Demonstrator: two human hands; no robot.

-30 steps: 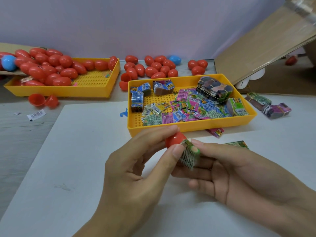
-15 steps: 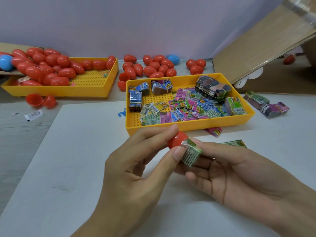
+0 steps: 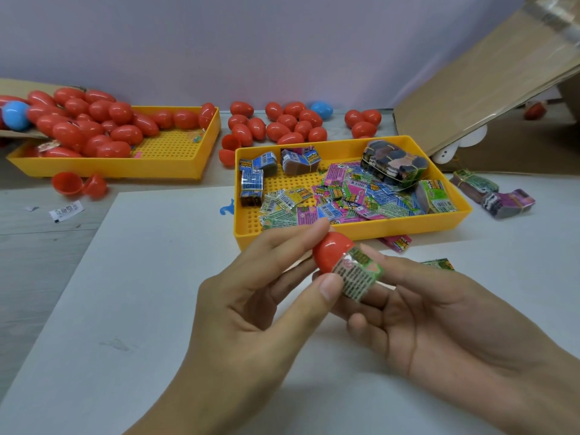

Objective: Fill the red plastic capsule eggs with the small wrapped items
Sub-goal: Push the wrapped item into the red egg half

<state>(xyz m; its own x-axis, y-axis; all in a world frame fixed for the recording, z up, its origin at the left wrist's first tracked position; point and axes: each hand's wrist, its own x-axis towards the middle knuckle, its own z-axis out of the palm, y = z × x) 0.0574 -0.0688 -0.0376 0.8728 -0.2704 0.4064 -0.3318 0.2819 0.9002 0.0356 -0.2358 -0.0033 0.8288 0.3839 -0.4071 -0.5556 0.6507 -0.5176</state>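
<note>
The red egg half [image 3: 331, 251] sits at frame centre above the white sheet [image 3: 150, 277], pinched in the left hand [image 3: 251, 309] between forefinger on top and thumb below, a tight grip. A green packet [image 3: 357, 274] juts from its open end toward 4 o'clock, pinched by the right hand [image 3: 439, 315], whose other fingers curl beneath; how far the packet has gone inside is hard to judge. At 12 o'clock, just beyond the egg, a yellow tray [image 3: 452, 221] holds loose packets and banded bundles. At 10 o'clock a second tray [image 3: 175, 171] carries a heap of closed red eggs [image 3: 94, 127], with an open egg [image 3: 78, 185] on the desk [image 3: 37, 262] before it. More eggs [image 3: 292, 124] lie behind the near tray, one blue [image 3: 321, 109]. Two bundles [image 3: 492, 194] rest at 2 o'clock under a cardboard flap [image 3: 489, 73].
</note>
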